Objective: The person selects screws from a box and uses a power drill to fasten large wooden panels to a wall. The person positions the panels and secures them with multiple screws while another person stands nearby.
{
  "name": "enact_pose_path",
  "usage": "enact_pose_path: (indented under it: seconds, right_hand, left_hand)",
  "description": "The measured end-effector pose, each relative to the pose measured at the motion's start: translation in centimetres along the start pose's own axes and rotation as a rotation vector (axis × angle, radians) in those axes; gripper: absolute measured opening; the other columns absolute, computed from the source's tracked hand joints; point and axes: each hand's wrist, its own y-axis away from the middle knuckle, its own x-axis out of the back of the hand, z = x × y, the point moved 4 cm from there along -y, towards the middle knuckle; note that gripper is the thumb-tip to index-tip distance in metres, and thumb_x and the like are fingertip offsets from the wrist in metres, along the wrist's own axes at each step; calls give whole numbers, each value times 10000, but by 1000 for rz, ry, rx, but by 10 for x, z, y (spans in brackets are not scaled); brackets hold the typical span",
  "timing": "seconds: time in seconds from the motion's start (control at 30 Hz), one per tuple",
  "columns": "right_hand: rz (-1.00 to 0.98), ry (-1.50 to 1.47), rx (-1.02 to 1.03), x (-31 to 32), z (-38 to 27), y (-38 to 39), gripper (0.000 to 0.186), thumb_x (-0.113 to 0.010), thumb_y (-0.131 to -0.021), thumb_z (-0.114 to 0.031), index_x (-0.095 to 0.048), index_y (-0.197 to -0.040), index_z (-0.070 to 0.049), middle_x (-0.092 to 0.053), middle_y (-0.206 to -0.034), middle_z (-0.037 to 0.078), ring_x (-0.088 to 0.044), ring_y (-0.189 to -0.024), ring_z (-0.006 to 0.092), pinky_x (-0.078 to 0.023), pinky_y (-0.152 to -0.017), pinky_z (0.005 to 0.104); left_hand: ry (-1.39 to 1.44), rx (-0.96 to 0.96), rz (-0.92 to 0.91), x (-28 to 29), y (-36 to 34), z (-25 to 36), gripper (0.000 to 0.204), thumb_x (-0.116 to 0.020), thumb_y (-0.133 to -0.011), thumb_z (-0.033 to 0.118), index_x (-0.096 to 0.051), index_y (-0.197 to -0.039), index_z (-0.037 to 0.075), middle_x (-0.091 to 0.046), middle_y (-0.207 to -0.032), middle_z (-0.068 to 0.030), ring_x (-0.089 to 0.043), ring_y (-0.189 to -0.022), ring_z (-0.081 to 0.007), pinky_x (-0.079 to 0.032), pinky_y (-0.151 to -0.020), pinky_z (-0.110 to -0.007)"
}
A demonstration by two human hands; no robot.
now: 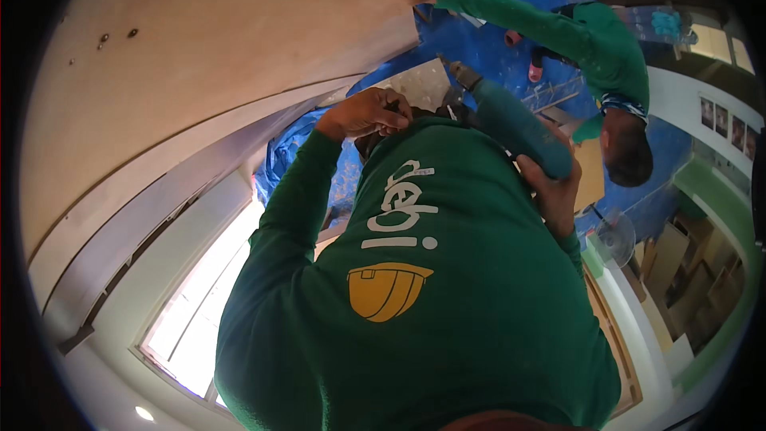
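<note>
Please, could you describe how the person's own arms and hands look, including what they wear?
Long green sleeves reach about to the wrists. The left hand and right hand show no gloves. The green shirt has white lettering and a yellow helmet print.

Teal drill (523, 126) | chuck up-left | right grip (556, 191) | dark item (392, 105), kind unclear | left grip (369, 114)

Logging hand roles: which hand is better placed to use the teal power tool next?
Likely the right hand: it grips the teal power tool, while the curled left hand sits apart from it.
</note>
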Motion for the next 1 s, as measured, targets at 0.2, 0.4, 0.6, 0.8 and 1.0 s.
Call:
enact_pose_path:
  seconds: [0.2,0.4,0.6,0.8,1.0]
  right_hand:
    - [12,-45,-47,-3,4,0,700,-852,-854,-157,-582,-1463,57,-731,-1295,167,-691,-1191,222,-532,-1071,384]
    - [-8,-81,-31,-11,12,-1,717,-855,-845,-155,-578,-1475,49,-726,-1299,161,-681,-1192,211,-525,-1075,379]
    - [18,-124,7,-9,17,0,731,-859,-833,-159,-582,-1478,45,-726,-1298,156,-684,-1192,215,-521,-1079,377]
    - [36,-215,42,-7,14,-3,733,-853,-830,-144,-578,-1479,59,-723,-1308,159,-709,-1156,227,-551,-1040,379]
    - [29,-308,77,1,6,-1,718,-832,-839,-103,-566,-1483,70,-713,-1326,177,-733,-1119,244,-583,-999,386]
  left_hand:
    - [-516,121,-106,1,5,25,186,-796,-913,122,-781,-1059,9,-699,-832,9,-599,-708,-69,-490,-638,-254]
    - [-572,207,-47,7,24,14,243,-768,-968,170,-800,-1116,-20,-747,-848,-42,-631,-706,-92,-509,-640,-256]
    - [219,-103,-5,14,20,0,311,-714,-1048,264,-717,-1054,-46,-688,-849,-79,-620,-688,-128,-455,-558,-253]
    - [413,-517,-121,-17,-20,41,311,-628,-1089,299,-693,-1013,5,-629,-849,-94,-502,-642,-146,-384,-530,-256]
    - [386,-587,-32,-39,-35,87,290,-620,-1095,297,-709,-1050,24,-554,-822,-35,-470,-708,-129,-354,-561,-243]
